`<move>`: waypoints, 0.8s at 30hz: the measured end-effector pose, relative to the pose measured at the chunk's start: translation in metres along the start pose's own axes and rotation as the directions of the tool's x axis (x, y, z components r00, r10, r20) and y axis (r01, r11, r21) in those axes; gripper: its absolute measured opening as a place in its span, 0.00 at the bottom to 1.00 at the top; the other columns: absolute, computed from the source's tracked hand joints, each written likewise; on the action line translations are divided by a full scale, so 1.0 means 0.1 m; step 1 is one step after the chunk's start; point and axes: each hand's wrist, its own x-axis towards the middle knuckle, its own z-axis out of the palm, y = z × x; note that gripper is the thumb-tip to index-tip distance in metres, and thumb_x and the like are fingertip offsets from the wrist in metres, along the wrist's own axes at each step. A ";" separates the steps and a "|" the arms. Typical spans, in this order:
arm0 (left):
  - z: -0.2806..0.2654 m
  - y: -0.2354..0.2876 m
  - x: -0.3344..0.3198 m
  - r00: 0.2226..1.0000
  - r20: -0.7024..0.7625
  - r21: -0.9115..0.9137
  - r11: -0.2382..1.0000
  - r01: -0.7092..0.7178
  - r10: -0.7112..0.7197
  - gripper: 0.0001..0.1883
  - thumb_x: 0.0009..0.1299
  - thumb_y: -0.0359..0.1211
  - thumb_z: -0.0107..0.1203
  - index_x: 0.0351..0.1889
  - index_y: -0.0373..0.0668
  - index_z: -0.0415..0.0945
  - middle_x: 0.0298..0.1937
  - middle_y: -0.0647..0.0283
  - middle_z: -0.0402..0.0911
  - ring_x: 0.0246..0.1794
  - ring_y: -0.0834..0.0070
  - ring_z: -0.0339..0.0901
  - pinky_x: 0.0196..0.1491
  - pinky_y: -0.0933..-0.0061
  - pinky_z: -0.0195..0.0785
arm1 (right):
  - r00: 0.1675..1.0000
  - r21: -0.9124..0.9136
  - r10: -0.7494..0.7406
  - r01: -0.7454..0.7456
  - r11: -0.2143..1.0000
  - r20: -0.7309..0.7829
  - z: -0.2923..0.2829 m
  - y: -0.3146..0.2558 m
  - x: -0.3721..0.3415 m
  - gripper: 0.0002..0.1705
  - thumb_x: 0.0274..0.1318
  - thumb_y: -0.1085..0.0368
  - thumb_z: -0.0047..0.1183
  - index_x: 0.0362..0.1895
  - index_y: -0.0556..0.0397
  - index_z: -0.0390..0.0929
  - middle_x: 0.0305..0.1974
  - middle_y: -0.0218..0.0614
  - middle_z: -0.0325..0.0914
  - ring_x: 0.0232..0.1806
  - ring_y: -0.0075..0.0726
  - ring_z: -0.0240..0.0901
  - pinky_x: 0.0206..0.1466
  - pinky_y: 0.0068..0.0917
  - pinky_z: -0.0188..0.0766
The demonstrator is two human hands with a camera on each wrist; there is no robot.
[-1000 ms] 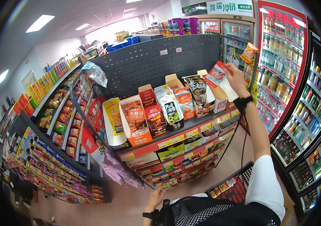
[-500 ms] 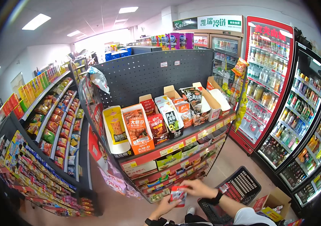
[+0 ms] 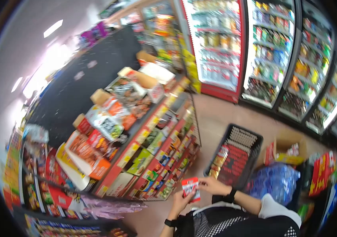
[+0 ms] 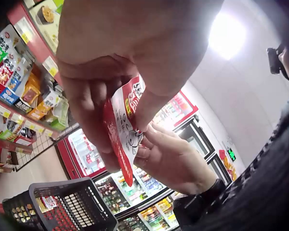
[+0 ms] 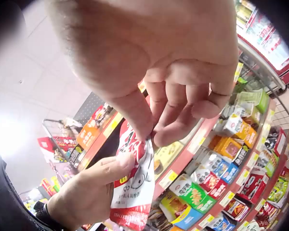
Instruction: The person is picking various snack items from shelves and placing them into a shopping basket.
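Observation:
A small red and white packet (image 3: 191,189) is held between both hands, low in the head view. The left hand (image 3: 181,203) grips its lower left side, thumb across the front. The right hand (image 3: 215,186) pinches its upper right edge. Seen from the left wrist, the packet (image 4: 125,122) lies between the left hand's (image 4: 130,62) thumb and curled fingers, the right hand (image 4: 171,156) at its edge. In the right wrist view, the right thumb and forefinger pinch the packet's (image 5: 133,185) upper edge.
A shelf rack with open snack boxes (image 3: 87,152) stands at the left. A black basket (image 3: 251,139) with some packets inside is on the floor, beside blue wrapped bottles (image 3: 275,182) and a carton (image 3: 289,147). Drink fridges (image 3: 218,43) line the back right.
The right hand has come down from the rack's top with the packet, and the left hand has taken hold of it too. The head view has swung right and tilted.

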 end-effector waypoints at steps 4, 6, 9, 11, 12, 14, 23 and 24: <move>0.31 0.11 0.53 0.992 0.123 0.007 1.000 0.012 -0.012 0.11 0.68 0.33 0.56 0.43 0.36 0.77 0.29 0.61 0.82 0.23 0.80 0.79 0.25 0.81 0.68 | 0.920 0.045 0.202 -0.199 0.979 -0.336 -0.78 0.33 -0.14 0.12 0.56 0.63 0.53 0.41 0.58 0.77 0.27 0.39 0.78 0.28 0.28 0.75 0.33 0.28 0.71; 0.42 0.23 0.70 0.977 0.187 0.013 0.995 0.101 -0.102 0.10 0.69 0.31 0.53 0.46 0.37 0.75 0.35 0.59 0.84 0.26 0.77 0.81 0.26 0.81 0.68 | 0.826 0.112 0.278 -0.257 0.960 -0.490 -1.02 0.99 -0.28 0.10 0.55 0.64 0.53 0.36 0.59 0.77 0.24 0.37 0.76 0.26 0.26 0.74 0.30 0.27 0.70; 0.57 0.12 0.91 0.950 0.265 0.138 0.982 0.132 -0.165 0.12 0.71 0.31 0.49 0.49 0.38 0.74 0.36 0.58 0.84 0.28 0.75 0.82 0.29 0.80 0.71 | 0.670 0.223 0.454 -0.404 0.887 -0.587 -1.44 1.75 -0.47 0.08 0.53 0.66 0.55 0.34 0.58 0.77 0.19 0.35 0.74 0.24 0.25 0.73 0.28 0.26 0.69; 0.69 0.24 1.02 0.925 0.300 0.175 0.967 0.185 -0.232 0.12 0.71 0.32 0.48 0.50 0.37 0.74 0.37 0.58 0.83 0.30 0.75 0.82 0.31 0.80 0.71 | 0.526 0.326 0.648 -0.579 0.747 -0.551 -1.71 2.26 -0.50 0.10 0.49 0.64 0.55 0.33 0.58 0.79 0.23 0.45 0.78 0.28 0.40 0.79 0.31 0.33 0.72; 0.74 0.22 1.07 0.924 0.301 0.198 0.963 0.181 -0.236 0.13 0.71 0.31 0.48 0.50 0.37 0.74 0.37 0.58 0.83 0.31 0.75 0.82 0.33 0.79 0.72 | 0.501 0.297 0.631 -0.592 0.749 -0.593 -1.80 2.58 -0.50 0.10 0.48 0.63 0.56 0.32 0.58 0.79 0.23 0.45 0.78 0.29 0.42 0.79 0.33 0.34 0.72; 0.81 0.14 1.14 0.914 0.292 0.209 0.952 0.226 -0.281 0.13 0.71 0.30 0.48 0.51 0.35 0.74 0.37 0.56 0.83 0.33 0.75 0.81 0.37 0.77 0.72 | 0.428 0.314 0.651 -0.627 0.714 -0.627 -1.95 3.13 -0.45 0.11 0.46 0.62 0.56 0.30 0.57 0.80 0.24 0.46 0.79 0.30 0.44 0.79 0.36 0.35 0.73; 0.89 -0.17 0.96 0.827 0.134 0.279 0.822 0.497 -0.546 0.12 0.71 0.30 0.48 0.50 0.39 0.75 0.37 0.60 0.83 0.37 0.75 0.80 0.39 0.76 0.72 | 0.340 0.142 0.630 -0.797 0.588 -0.698 -2.21 5.65 0.25 0.13 0.46 0.58 0.59 0.20 0.53 0.77 0.26 0.48 0.77 0.32 0.53 0.76 0.38 0.42 0.71; 0.90 -0.19 0.92 0.792 0.091 0.282 0.779 0.561 -0.603 0.12 0.71 0.28 0.47 0.50 0.40 0.75 0.38 0.59 0.83 0.38 0.75 0.80 0.41 0.76 0.71 | 0.336 0.167 0.663 -0.801 0.575 -0.669 -2.20 5.89 0.34 0.13 0.46 0.57 0.58 0.21 0.53 0.77 0.27 0.49 0.77 0.33 0.54 0.75 0.38 0.44 0.70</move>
